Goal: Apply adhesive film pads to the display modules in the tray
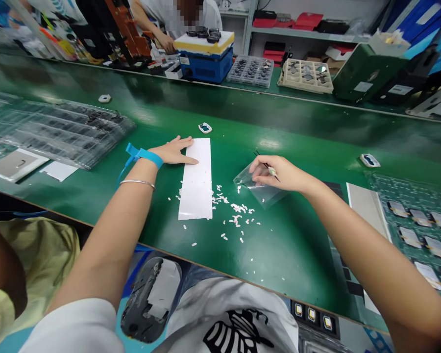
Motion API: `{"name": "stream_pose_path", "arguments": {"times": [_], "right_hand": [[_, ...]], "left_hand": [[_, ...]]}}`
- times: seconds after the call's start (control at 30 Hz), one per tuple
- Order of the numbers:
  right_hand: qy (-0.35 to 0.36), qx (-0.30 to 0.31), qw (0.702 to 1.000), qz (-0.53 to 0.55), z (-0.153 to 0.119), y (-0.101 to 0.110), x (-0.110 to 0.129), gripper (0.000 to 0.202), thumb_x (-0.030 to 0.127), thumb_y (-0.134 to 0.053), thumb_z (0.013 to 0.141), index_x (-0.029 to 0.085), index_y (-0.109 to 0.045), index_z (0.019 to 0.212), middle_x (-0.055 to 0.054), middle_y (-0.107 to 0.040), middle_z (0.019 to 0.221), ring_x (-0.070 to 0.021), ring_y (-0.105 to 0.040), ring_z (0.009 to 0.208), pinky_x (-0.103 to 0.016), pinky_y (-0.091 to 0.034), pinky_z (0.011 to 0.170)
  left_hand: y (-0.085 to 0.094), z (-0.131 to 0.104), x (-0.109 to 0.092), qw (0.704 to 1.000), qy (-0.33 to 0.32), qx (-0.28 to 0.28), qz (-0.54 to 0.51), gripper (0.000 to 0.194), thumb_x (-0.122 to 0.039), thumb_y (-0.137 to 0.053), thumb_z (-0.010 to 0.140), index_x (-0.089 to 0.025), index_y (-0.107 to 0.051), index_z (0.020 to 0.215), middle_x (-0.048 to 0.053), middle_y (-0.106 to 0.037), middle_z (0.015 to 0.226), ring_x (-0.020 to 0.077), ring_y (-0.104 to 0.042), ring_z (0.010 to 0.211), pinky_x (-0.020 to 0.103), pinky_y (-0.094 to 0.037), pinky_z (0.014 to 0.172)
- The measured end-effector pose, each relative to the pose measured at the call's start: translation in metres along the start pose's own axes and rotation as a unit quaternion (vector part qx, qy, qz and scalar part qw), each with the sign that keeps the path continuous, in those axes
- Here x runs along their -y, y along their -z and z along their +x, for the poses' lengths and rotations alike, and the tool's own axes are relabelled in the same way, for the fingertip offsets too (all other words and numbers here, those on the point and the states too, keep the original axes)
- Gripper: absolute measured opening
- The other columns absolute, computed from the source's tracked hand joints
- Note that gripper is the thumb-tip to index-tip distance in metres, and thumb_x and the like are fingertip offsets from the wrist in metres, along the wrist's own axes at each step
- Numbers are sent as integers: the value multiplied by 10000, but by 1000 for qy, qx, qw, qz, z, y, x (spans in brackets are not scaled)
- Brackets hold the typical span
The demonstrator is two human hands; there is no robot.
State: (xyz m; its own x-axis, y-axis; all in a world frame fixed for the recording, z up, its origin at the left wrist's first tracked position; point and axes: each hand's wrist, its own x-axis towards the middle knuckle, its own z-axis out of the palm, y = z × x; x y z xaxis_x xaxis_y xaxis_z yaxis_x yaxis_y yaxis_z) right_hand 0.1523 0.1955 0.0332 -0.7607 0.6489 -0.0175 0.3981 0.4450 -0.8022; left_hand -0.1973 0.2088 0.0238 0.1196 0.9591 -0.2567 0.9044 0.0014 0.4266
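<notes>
My left hand, with a blue strap at the wrist, rests with fingers spread on the upper left edge of a white paper strip lying on the green bench. To the right, my right hand has its fingers pinched around dark thin tweezers, and a clear plastic sheet lies under and beside its fingertips. Many small white pieces are scattered between the strip and the sheet. A small white-framed part sits beyond the strip.
Clear trays are stacked at the left. At the right lies a tray of square parts beside a grey panel. A blue box stands on the back ledge, with a person's hand beside it.
</notes>
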Motion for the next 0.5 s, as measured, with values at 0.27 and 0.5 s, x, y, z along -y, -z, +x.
{"name": "stream_pose_path", "arguments": {"times": [0.27,0.5], "right_hand": [[8,-7,1000,7,-6,-2,-1,222,339,-666,788,200,-579,937,-43,-712,782,-215,-703,749,-344,-521,721],[8,-17,1000,19,-9,-4,-6,224,342,-655,797,199,-570,948,-53,-699,847,-206,-708,723,-352,-541,708]], "left_hand": [[-21,-5,12,990,-48,-133,-27,721,-542,-761,654,-204,-638,1280,119,-473,1473,361,-397,1374,496,-276,1166],[-32,-12,12,971,-57,-202,-113,684,-426,-808,628,-193,-640,1248,65,-628,964,256,-607,921,426,-488,922]]}}
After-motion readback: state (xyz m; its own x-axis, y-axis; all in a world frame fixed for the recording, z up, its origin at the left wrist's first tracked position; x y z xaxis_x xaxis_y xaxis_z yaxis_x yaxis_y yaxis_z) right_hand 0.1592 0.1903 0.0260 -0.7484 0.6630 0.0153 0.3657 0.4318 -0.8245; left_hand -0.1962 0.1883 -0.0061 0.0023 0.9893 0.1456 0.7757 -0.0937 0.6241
